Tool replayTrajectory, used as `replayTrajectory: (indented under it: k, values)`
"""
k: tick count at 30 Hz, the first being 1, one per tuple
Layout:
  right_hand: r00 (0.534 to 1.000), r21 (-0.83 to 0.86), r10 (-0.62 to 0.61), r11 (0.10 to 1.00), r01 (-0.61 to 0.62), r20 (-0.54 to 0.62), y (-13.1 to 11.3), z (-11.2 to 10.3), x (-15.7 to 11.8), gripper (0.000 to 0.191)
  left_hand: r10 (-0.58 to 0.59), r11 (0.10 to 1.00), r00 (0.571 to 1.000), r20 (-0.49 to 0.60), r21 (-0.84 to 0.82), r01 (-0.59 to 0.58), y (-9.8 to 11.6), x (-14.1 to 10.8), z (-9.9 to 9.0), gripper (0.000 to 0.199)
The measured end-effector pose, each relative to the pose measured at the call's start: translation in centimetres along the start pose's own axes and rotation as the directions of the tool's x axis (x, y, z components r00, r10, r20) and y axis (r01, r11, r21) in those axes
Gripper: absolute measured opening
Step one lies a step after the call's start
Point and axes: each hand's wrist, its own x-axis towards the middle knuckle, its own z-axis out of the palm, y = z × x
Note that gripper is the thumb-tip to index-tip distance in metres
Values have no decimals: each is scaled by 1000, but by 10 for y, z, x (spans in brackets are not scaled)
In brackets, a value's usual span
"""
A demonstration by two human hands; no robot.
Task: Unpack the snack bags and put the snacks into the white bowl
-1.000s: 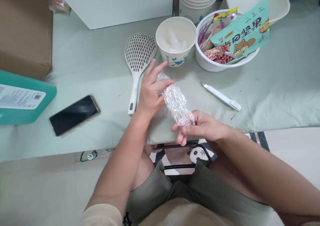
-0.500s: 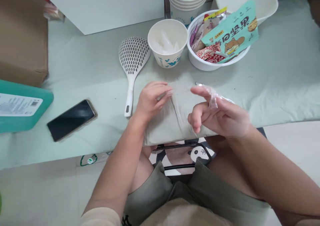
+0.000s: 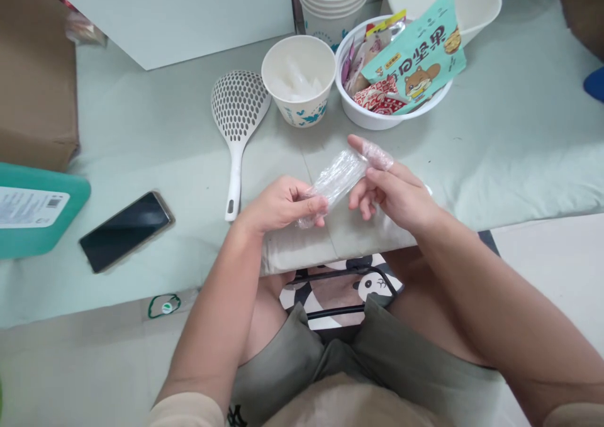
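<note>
A crinkled strip of clear plastic film (image 3: 340, 177) is stretched between my two hands above the front of the table. My left hand (image 3: 285, 205) pinches its lower end between thumb and fingers, and a loose bit hangs below. On my right hand (image 3: 399, 191) the film wraps round the outstretched index finger, with the thumb against it and the other fingers curled. A paper cup (image 3: 309, 112) holding whitish translucent pieces stands beyond my hands. Left of it lies a white slotted skimmer (image 3: 240, 109), its handle close to my left wrist.
A white bowl (image 3: 372, 122) of snack packets, including a teal pouch (image 3: 419, 62), sits behind my right hand. Stacked paper cups (image 3: 335, 15) and a white container (image 3: 476, 5) stand farther back. To the left are a phone (image 3: 126, 231), a green container (image 3: 70, 194) and a cardboard box (image 3: 38, 75).
My left hand has moved slightly down and toward me, and my right fingers have turned upward and inward. The film now shows as a gathered strip between them. The view has shifted slightly.
</note>
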Motion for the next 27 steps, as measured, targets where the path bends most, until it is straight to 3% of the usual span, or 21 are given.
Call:
replayTrajectory:
  k: [7, 15, 19, 22, 25, 27]
  values:
    - [995, -387, -101, 917, 92, -1, 10, 4, 4, 69, -26, 987, 980, 197, -152, 57, 8, -10, -6, 44]
    - [990, -837, -132, 536, 107, 42, 5, 15, 7, 70, -30, 951, 954, 299, -284, 119, 6, -16, -3, 49]
    - [986, -946, -138, 296, 131, 94, 6, 21, 9, 57, 7, 935, 967, 254, -344, 84, 6, -16, 0, 53]
    - [985, -972, -95, 175, 156, 141, 7, 28, 9, 47, 6, 930, 987, 160, -364, 53, 9, -13, 3, 56]
    - [986, -980, -56, 120, 162, 156, 7, 31, 8, 44, -2, 939, 994, 112, -341, 41, 10, -9, 4, 61]
    - [978, -968, -57, 137, 209, 202, 8, 31, 6, 42, -16, 945, 996, 89, -325, 44, 8, -6, 4, 60]
